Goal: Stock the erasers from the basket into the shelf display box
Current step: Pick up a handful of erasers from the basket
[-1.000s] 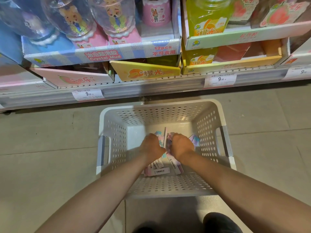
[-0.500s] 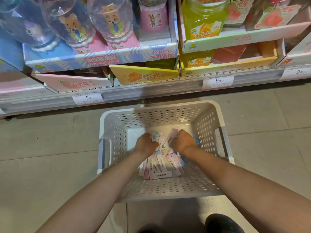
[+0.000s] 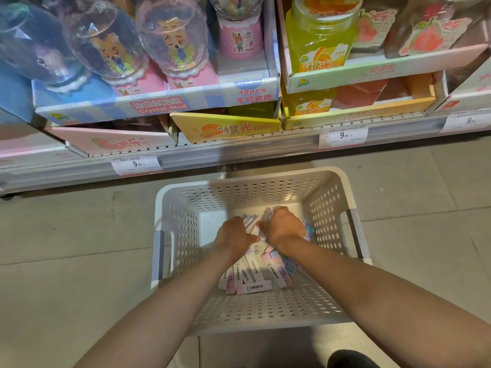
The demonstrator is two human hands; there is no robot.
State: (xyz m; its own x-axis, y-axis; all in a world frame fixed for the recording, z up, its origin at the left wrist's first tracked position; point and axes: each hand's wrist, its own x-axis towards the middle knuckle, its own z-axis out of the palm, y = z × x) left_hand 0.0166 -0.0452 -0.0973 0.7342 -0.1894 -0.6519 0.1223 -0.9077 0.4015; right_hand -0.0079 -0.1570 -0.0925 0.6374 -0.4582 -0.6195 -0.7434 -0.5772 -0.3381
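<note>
Erasers (image 3: 255,272) are loose in a pile at the bottom of the basket (image 3: 333,179), which sits on the floor right under the shelf, so the carry up is short. Both hands are down in it: left hand (image 3: 233,236) and right hand (image 3: 285,227) each curl round a few packs, probably bunching them for one trip. Can't tell which display box is theirs.

Grey tiled floor (image 3: 66,261) with a white perforated basket (image 3: 332,208) sitting right on it, just in front of the shelf (image 3: 239,155). The shelf carries cardboard display boxes (image 3: 159,104) stacked in layers, price tags (image 3: 136,164) along its edge.
</note>
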